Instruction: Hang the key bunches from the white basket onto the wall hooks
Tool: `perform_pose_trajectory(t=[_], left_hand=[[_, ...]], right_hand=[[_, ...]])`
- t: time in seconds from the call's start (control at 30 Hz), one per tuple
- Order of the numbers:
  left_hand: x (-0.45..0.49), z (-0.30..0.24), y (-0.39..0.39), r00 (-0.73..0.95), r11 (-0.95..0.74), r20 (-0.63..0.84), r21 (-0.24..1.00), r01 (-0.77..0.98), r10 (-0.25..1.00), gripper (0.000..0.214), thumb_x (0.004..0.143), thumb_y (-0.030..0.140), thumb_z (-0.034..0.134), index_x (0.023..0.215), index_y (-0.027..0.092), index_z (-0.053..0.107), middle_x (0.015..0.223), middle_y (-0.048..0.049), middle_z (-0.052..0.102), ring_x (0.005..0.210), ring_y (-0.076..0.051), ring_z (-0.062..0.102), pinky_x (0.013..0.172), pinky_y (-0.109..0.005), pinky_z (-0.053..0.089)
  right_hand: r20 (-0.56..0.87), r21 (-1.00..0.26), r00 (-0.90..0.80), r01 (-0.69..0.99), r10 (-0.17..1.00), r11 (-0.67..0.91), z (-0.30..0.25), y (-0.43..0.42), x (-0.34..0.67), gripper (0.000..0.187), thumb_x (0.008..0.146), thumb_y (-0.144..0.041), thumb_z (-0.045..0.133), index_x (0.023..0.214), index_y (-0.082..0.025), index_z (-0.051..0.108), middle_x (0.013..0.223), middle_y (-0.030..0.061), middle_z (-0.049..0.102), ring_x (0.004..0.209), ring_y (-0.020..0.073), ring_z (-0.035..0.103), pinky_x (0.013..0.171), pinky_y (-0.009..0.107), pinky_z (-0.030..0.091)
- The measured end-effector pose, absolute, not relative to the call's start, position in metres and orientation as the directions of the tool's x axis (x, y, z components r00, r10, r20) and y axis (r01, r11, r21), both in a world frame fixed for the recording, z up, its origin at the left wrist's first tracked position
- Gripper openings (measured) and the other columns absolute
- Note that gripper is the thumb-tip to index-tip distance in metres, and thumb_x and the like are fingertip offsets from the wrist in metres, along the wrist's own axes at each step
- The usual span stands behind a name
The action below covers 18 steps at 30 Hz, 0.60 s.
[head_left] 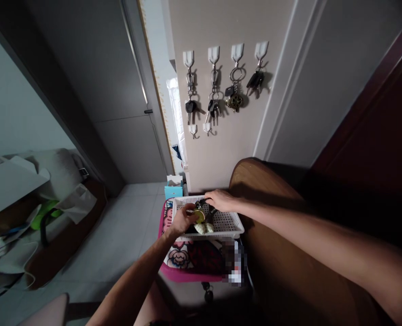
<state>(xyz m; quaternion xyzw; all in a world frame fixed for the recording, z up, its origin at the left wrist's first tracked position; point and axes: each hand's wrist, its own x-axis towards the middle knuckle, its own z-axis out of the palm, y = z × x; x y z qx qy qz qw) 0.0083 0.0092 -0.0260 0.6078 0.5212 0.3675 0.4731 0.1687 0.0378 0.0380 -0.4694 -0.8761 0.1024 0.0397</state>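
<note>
Left hand: fingers (191, 218) of the left hand (182, 219) are closed on the yellow disc (199, 216), right there inside the white basket (237, 229); a shallow pinch on that smooth-looking edge could let it slip.
Right hand: over the far rim goes the right hand (221, 200), fingertips at a dark item (206, 201); gripping or just touching, I can't tell.
Tangle risk: dark pieces and the pale plush-like charm (204, 227) crowd the disc, so a sharp pull could drag them along.
Basket: it sits on the patterned case (179, 259); a forearm pressing the rim could make it slide.
</note>
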Motion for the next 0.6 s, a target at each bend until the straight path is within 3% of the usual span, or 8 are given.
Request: perform_pose_trajectory(t=[0.17, 0.3, 0.5, 0.6], left_hand=[[0.014, -0.021, 0.012, 0.076, 0.09, -0.092, 0.996, 0.027, 0.993, 0.036, 0.058, 0.022, 0.05, 0.093, 0.013, 0.045, 0.075, -0.0023, 0.055, 0.061, -0.009, 0.05, 0.054, -0.02, 0.039], [0.024, -0.008, 0.014, 0.153, -0.007, 0.006, 1.0, 0.01, 0.988, 0.019, 0.057, 0.022, 0.051, 0.072, 0.012, 0.055, 0.063, 0.0006, 0.055, 0.058, -0.008, 0.046, 0.056, -0.02, 0.037], [0.024, 0.017, 0.021, 0.091, -0.115, 0.107, 0.99, 0.079, 0.99, 0.012, 0.055, 0.023, 0.052, 0.058, 0.011, 0.054, 0.049, 0.0038, 0.048, 0.048, -0.005, 0.04, 0.051, -0.018, 0.033], [0.021, 0.028, 0.027, 0.096, -0.131, 0.123, 0.987, 0.088, 0.988, 0.013, 0.055, 0.024, 0.052, 0.058, 0.011, 0.053, 0.047, 0.0044, 0.046, 0.046, -0.005, 0.039, 0.048, -0.017, 0.032]], right_hand=[[0.17, -0.443, -0.558, 0.693, 0.813, 0.569, 0.053, 0.036, 0.159, 0.021, 0.07, -0.02, 0.034, 0.076, -0.016, 0.053, 0.067, 0.002, 0.056, 0.06, 0.0104, 0.047, 0.052, 0.019, 0.031], [0.257, -0.58, -0.522, 0.59, 0.814, 0.561, 0.058, 0.041, 0.16, 0.021, 0.068, -0.016, 0.033, 0.077, -0.015, 0.052, 0.065, 0.0008, 0.055, 0.059, 0.009, 0.048, 0.054, 0.018, 0.034], [0.298, -0.597, -0.39, 0.636, 0.871, 0.489, 0.067, 0.055, 0.172, 0.019, 0.068, -0.019, 0.034, 0.074, -0.015, 0.052, 0.058, -0.0002, 0.054, 0.057, 0.0094, 0.048, 0.053, 0.019, 0.035], [0.279, -0.54, -0.333, 0.721, 0.901, 0.434, 0.07, 0.059, 0.18, 0.02, 0.069, -0.022, 0.034, 0.075, -0.015, 0.052, 0.06, 0.0009, 0.055, 0.056, 0.0104, 0.049, 0.053, 0.02, 0.035]])
